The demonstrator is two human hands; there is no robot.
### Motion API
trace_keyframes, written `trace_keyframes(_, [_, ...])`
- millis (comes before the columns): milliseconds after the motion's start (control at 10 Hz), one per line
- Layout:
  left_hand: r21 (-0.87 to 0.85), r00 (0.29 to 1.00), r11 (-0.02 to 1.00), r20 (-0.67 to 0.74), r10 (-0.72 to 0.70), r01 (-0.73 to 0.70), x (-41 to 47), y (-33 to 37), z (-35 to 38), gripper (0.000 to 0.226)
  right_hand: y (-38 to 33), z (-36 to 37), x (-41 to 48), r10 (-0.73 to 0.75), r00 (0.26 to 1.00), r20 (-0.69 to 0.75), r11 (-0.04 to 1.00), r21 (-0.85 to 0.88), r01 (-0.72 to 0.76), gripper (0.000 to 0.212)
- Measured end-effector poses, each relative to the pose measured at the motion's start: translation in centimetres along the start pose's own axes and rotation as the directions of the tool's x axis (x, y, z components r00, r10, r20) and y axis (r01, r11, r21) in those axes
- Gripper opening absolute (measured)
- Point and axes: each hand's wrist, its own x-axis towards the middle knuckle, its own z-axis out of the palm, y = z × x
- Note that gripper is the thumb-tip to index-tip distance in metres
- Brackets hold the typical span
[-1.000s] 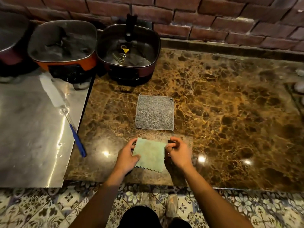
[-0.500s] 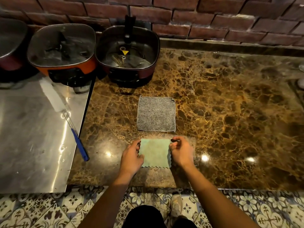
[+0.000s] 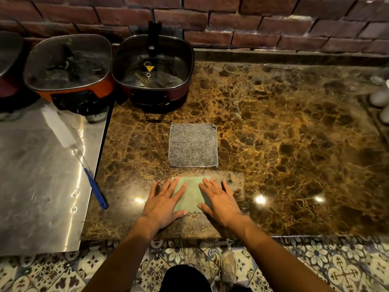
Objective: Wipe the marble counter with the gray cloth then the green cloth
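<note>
A gray cloth [image 3: 193,145] lies flat and square on the brown marble counter [image 3: 284,148], in front of the pots. Just nearer to me lies a small green cloth [image 3: 192,196] with a scalloped front edge. My left hand [image 3: 163,202] rests flat on its left side, fingers spread. My right hand [image 3: 220,200] presses flat on its right side, fingers spread too. Both palms cover the cloth's outer edges; neither hand grips it.
Two electric pots, an orange one [image 3: 69,70] and a dark red one [image 3: 152,70], stand at the back left. A bottle brush with a blue handle [image 3: 95,189] lies on the steel surface [image 3: 37,186] at left. White rounded objects [image 3: 380,98] sit at the right edge. A brick wall backs the counter.
Both hands pinched the green cloth's upper corners before. Now they have let go and lie flat on it with spread fingers. The cloth sits flat on the marble.
</note>
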Motion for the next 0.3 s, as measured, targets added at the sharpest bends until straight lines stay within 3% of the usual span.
trace_keyframes(100, [-0.024, 0.999, 0.999, -0.007, -0.046, 0.046, -0.1, 0.9, -0.6, 0.09, 0.2, -0.7, -0.2, -0.014, 1.0, 0.027, 1.0, 0.009, 0.014, 0.075])
trace_keyframes(300, [-0.044, 0.978, 0.996, -0.191, -0.08, 0.073, 0.2, 5.5, -5.0, 0.093, 3.4, -4.9, -3.0, 0.085, 0.977, -0.193, 0.996, 0.003, -0.086, 0.075])
